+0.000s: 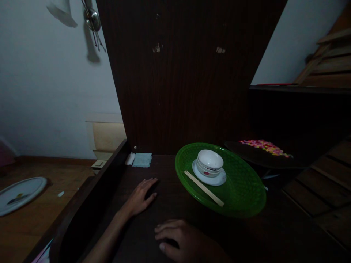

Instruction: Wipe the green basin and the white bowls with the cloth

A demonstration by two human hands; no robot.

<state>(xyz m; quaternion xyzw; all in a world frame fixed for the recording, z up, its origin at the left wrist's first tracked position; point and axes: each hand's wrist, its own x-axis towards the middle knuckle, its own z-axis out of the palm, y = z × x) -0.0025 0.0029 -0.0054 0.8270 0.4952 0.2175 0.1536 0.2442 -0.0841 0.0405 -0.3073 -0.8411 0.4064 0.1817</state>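
Over to the chopsticks (203, 187), lying in the green tray (241, 186) beyond and right of the hands, long axis slanting from far left to near right! Spotting the left hand (139, 195), spread fairly wide on the dark table (163, 175), and the right hand (178, 235), empty, loosely curled, thumb apart. Counting now: one plate (221, 179), two stacked bowls (210, 160); unable to count chopsticks so tightly bunched.

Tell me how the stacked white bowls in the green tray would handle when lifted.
The white bowls look glossy and ceramic-like, so they are probably slick and breakable. One sits inside the other, so gripping only the upper might leave the lower behind.
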